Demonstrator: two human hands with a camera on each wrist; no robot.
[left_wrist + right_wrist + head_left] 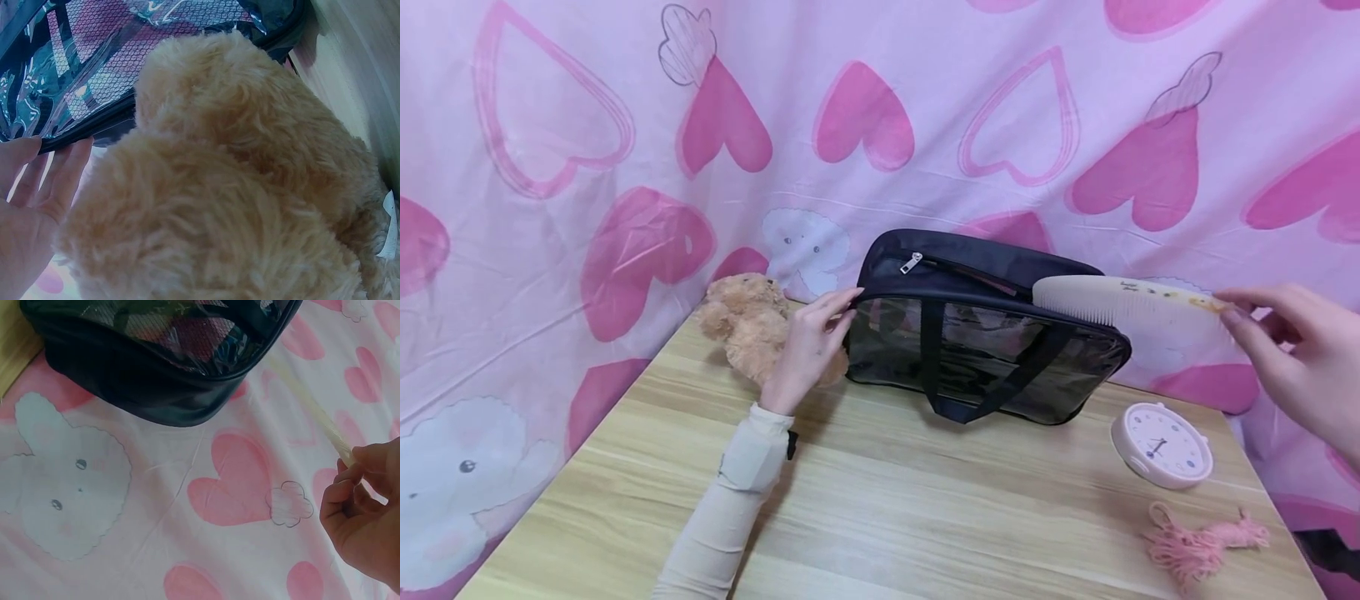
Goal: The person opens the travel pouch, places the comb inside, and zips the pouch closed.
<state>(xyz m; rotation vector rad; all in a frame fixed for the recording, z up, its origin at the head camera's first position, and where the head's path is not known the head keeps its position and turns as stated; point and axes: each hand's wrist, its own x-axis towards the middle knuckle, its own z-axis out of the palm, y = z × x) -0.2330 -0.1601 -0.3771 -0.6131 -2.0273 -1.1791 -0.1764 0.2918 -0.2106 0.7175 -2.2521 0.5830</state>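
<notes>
My left hand (808,346) pinches the left upper edge of a black zip bag (887,342) with see-through sides and black strap handles. Its thumb lies over the edge and its fingers behind, as the left wrist view shows. The bag stands on the table, its top zip partly undone, with the metal zip pull (912,263) at the left. Between thumb and fingers, my right hand (1300,346) holds one end of a cream comb (1123,304). The comb lies nearly level, teeth downward, its far end overlapping the bag's top right beside the zip opening.
A fluffy tan teddy bear (752,329) lies behind my left hand, close to the bag. Toward the right of the wooden table (925,508) are a pale pink round clock (1168,446) and a bundle of pink cord (1202,542). A heart-patterned curtain (925,192) hangs behind.
</notes>
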